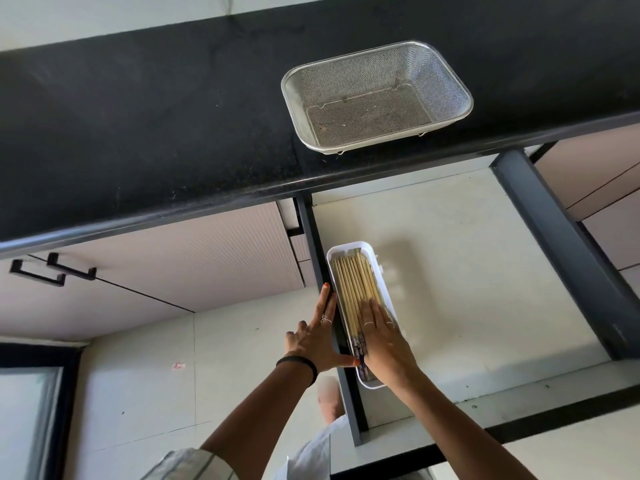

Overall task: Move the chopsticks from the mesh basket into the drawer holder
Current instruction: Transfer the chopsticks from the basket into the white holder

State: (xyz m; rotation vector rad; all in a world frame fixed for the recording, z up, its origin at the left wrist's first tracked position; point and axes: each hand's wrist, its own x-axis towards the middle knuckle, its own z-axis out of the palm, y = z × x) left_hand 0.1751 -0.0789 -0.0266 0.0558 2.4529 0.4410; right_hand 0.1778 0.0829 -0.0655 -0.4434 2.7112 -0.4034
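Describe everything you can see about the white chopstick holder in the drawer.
The holder is a long, narrow white tray with rounded corners, plastic by its look, open on top. It lies flat on the drawer floor along the drawer's left wall. Pale wooden chopsticks fill it lengthwise. The right hand rests flat on them, and the left hand lies along the drawer's left wall, its thumb reaching to the holder.
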